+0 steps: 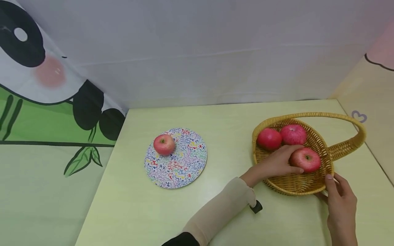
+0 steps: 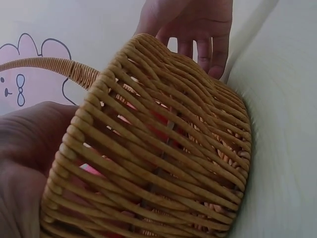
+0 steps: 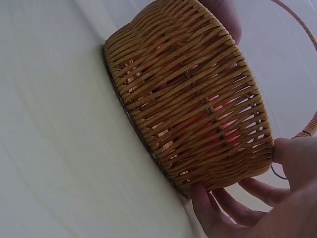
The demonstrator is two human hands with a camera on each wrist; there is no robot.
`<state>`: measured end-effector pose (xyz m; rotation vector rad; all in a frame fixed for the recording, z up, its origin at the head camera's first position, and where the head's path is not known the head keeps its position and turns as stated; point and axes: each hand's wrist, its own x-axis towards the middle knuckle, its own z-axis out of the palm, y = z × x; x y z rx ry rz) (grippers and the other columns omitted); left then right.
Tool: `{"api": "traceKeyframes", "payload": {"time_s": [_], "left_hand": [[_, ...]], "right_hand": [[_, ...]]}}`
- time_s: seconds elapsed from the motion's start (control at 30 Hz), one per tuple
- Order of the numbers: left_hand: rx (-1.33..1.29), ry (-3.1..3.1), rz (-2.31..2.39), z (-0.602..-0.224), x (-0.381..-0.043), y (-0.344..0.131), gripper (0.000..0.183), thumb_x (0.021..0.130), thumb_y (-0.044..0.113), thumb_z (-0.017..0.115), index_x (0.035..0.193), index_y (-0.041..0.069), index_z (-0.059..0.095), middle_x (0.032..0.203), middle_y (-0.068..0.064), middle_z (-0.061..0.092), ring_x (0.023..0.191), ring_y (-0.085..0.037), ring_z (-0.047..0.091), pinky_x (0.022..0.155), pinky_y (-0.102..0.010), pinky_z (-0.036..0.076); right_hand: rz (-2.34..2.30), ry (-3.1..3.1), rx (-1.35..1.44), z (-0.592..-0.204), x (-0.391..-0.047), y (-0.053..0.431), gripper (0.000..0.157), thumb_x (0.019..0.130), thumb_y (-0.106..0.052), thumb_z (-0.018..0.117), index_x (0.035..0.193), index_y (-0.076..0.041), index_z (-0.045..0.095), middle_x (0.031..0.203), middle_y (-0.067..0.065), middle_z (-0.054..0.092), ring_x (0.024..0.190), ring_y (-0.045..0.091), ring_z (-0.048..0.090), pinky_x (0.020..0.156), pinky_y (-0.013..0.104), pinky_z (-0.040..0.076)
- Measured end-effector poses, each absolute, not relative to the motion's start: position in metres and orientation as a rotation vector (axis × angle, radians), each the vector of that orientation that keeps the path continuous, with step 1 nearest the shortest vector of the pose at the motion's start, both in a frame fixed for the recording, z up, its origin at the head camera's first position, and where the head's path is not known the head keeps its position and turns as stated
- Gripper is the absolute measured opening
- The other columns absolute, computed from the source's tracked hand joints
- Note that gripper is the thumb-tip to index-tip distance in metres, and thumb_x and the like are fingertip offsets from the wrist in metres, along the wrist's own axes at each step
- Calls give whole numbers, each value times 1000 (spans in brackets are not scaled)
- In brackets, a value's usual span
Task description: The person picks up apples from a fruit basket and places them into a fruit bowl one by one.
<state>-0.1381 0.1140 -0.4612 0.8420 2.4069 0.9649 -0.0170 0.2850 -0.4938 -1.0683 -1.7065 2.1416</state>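
A woven wicker basket (image 1: 286, 189) with a tall handle (image 1: 347, 147) stands at the right of the table. My left hand (image 1: 281, 162) reaches over its near-left side and holds a red apple (image 1: 306, 160) between thumb and fingers, inside the basket. Behind that apple lie two more round red fruits, a smooth one (image 1: 269, 139) and a speckled pinkish one (image 1: 293, 134). My right hand (image 1: 341, 198) grips the basket's near-right edge, thumb at the rim and fingers lower on the outside. In the right wrist view, fingertips (image 3: 200, 198) touch the wicker near the base.
Left of the basket, a round plate-like disc (image 1: 175, 174) with a colourful squiggle pattern lies on the pale yellow table (image 1: 123, 212). Another red apple (image 1: 164, 145) sits on its upper left part. A white cloth wall (image 1: 197, 68) stands behind, with printed cartoon panels at both sides.
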Motion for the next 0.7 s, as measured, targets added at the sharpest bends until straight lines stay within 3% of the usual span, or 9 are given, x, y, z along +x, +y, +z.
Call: {"api": "traceKeyframes", "payload": {"time_s": [0.37, 0.7], "left_hand": [[836, 2441, 919, -465, -142, 127, 77, 92, 39, 80, 159, 29, 41, 152, 16, 50, 140, 4, 43, 112, -13, 39], [880, 2484, 830, -467, -144, 136, 81, 90, 41, 82, 159, 32, 41, 155, 17, 49, 142, 6, 42, 112, -12, 38]], "right_hand": [[2158, -1693, -1100, -494, -17, 286, 32, 102, -27, 67, 133, -20, 65, 95, -17, 70, 84, -6, 67, 57, 16, 58], [2139, -1770, -1080, -498, -17, 289, 49, 101, -34, 67, 146, -16, 58, 106, -17, 66, 92, -5, 64, 60, 15, 57]]}}
